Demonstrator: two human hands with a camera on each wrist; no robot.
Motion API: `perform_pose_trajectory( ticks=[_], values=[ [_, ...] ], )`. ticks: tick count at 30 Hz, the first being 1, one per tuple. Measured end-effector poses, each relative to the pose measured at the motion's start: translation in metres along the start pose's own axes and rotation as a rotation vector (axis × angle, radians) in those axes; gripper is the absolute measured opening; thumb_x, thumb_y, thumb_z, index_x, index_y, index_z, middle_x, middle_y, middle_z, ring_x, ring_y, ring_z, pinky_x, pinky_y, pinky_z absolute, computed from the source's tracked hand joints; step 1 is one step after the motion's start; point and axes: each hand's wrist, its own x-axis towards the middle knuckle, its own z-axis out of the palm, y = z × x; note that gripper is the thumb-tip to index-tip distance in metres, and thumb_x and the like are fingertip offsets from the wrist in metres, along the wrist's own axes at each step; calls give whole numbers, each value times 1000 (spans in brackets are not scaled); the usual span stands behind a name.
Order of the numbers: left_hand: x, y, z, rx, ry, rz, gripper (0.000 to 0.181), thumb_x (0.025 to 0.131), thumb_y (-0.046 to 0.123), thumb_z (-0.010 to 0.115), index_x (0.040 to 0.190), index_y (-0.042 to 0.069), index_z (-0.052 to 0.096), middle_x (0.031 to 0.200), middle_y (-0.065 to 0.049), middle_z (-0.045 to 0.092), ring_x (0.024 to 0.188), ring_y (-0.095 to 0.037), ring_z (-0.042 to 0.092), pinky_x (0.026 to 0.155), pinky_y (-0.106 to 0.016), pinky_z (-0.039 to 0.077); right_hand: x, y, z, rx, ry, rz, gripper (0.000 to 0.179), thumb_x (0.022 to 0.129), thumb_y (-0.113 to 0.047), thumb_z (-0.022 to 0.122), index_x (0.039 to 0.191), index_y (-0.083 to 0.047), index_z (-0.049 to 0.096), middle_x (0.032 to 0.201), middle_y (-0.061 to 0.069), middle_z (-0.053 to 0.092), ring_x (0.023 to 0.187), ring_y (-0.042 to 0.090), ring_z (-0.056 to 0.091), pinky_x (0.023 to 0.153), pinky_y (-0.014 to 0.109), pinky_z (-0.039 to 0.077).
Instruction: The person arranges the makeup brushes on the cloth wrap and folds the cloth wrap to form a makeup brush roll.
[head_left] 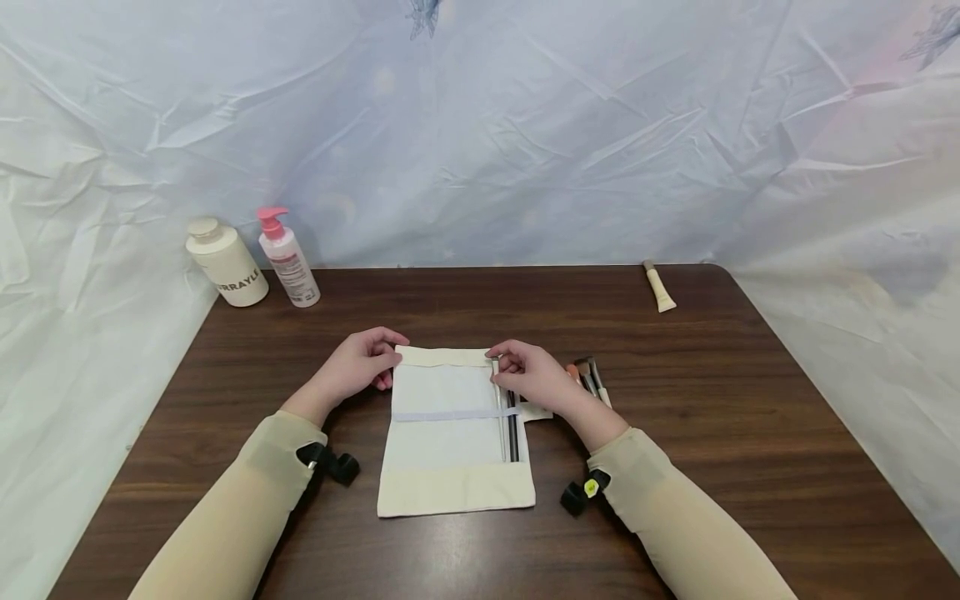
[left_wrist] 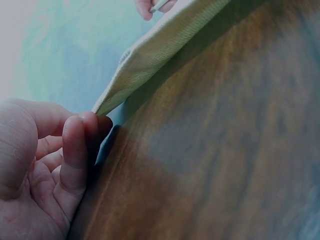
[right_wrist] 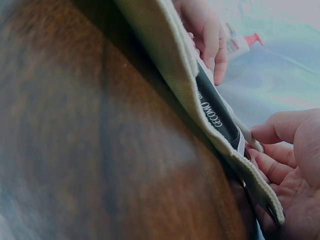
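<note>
A cream cloth makeup brush roll (head_left: 446, 487) lies spread on the table, with folded bands at both ends and a pale strap across its middle. My left hand (head_left: 358, 365) pinches its far left corner; in the left wrist view the thumb and finger meet on that corner. At the far right corner, my right hand (head_left: 534, 373) pinches the end of a slim pale makeup brush (head_left: 500, 417), which runs under the strap. Beside that brush lies a black-handled makeup brush (head_left: 513, 429), its white lettering visible in the right wrist view.
Several makeup brushes (head_left: 587, 373) lie just right of the roll, partly behind the right forearm. A cream bottle (head_left: 232, 267) and a pink pump bottle (head_left: 291, 268) stand at the back left. A small cream tube (head_left: 660, 290) lies at the back right, near the draped cloth.
</note>
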Motion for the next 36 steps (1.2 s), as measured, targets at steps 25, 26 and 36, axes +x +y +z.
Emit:
perform_pose_trajectory(
  ticks=[25, 26, 36],
  values=[
    [-2, 2, 0, 11, 2, 13, 29, 102, 13, 64, 130, 7, 62, 82, -12, 66, 65, -24, 65, 61, -33, 59, 1, 3, 0, -60, -14, -2, 15, 97, -13, 67, 110, -16, 75, 101, 2, 70, 90, 20, 62, 80, 35, 53],
    [-2, 2, 0, 12, 2, 12, 29, 102, 13, 64, 130, 7, 62, 82, -12, 66, 65, -24, 65, 61, -33, 59, 1, 3, -1, -63, -14, -1, 14, 98, -13, 67, 108, -16, 76, 100, 1, 70, 89, 20, 62, 79, 35, 53],
    [-2, 3, 0, 7, -1, 14, 29, 102, 13, 64, 130, 7, 62, 83, -12, 67, 65, -24, 65, 61, -33, 59, -1, 0, -1, -98, -8, 4, 12, 98, -14, 66, 101, -19, 77, 96, -1, 71, 83, 21, 60, 76, 34, 52]
  ],
)
